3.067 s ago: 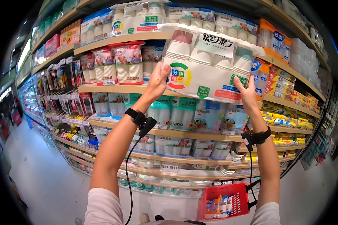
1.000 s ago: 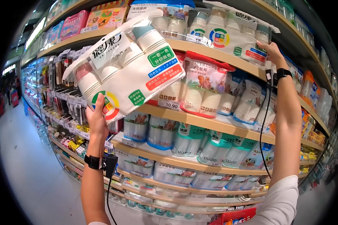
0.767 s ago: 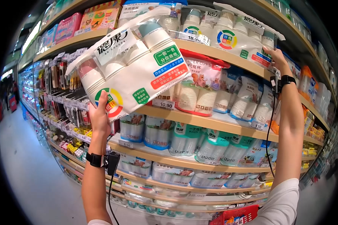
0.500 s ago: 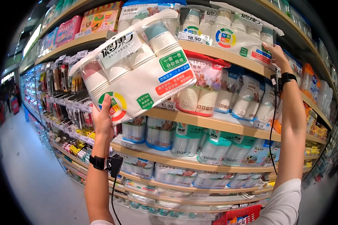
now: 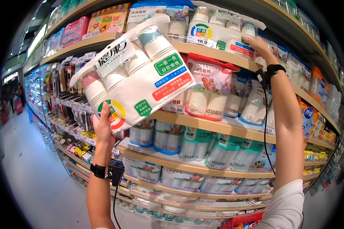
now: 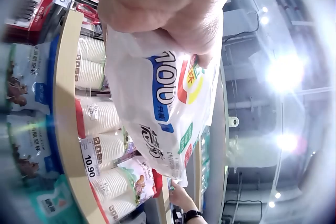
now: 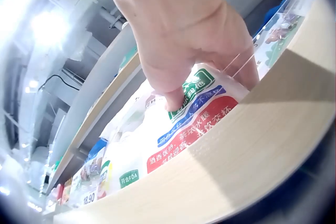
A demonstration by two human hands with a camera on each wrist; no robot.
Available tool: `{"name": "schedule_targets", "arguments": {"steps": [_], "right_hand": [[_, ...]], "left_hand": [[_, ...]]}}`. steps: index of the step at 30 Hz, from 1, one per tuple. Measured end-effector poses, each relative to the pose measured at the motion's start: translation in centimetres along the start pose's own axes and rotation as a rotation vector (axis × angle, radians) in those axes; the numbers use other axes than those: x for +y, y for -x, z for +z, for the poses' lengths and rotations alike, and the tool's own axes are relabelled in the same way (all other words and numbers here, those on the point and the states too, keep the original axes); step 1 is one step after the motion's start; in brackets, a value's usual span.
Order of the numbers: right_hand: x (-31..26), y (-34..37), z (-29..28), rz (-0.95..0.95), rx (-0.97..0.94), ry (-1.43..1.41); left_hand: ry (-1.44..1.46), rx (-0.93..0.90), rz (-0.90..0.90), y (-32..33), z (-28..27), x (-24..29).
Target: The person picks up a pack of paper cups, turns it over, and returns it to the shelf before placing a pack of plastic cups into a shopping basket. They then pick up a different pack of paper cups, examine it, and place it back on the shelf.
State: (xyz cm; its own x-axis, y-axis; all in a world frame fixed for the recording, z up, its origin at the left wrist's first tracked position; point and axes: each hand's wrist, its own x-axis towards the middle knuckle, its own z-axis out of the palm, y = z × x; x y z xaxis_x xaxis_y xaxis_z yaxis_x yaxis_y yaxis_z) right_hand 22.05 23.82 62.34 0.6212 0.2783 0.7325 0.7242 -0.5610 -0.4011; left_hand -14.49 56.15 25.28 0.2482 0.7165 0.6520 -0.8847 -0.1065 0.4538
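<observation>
My left hand grips the lower left corner of a white pack of paper cups, thumb on its front; the pack is tilted and held up before the shelves. In the left wrist view the same pack hangs from the left hand. On the upper shelf stands a matching cup pack, its right end pinched by my right hand. The right wrist view shows the right hand with its thumb on the front of that shelf pack; its other fingers are mostly hidden.
Wooden shelf edges run across the view. A red-topped cup pack stands below the upper shelf, with teal-labelled packs lower down. Hanging goods are at the left. A red basket shows at the bottom, right of centre.
The right hand has left the front pack and now holds the shelf pack's right end. The left hand has carried its pack left and tilted it. Lately the view has shifted slightly.
</observation>
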Motion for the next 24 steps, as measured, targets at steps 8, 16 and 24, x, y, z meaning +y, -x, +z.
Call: {"name": "schedule_targets", "arguments": {"steps": [8, 16, 24], "right_hand": [[-0.9, 0.5, 0.5, -0.055, 0.028, 0.248], [-1.6, 2.5, 0.8, -0.114, 0.391, 0.337], [-4.9, 5.3, 3.4, -0.515, 0.432, 0.261]], "left_hand": [[-0.05, 0.051, -0.019, 0.3, 0.5, 1.2], [-0.013, 0.054, -0.083, 0.5, 1.3, 2.4], [0.013, 0.08, -0.059, 0.2, 1.7, 2.7]]}}
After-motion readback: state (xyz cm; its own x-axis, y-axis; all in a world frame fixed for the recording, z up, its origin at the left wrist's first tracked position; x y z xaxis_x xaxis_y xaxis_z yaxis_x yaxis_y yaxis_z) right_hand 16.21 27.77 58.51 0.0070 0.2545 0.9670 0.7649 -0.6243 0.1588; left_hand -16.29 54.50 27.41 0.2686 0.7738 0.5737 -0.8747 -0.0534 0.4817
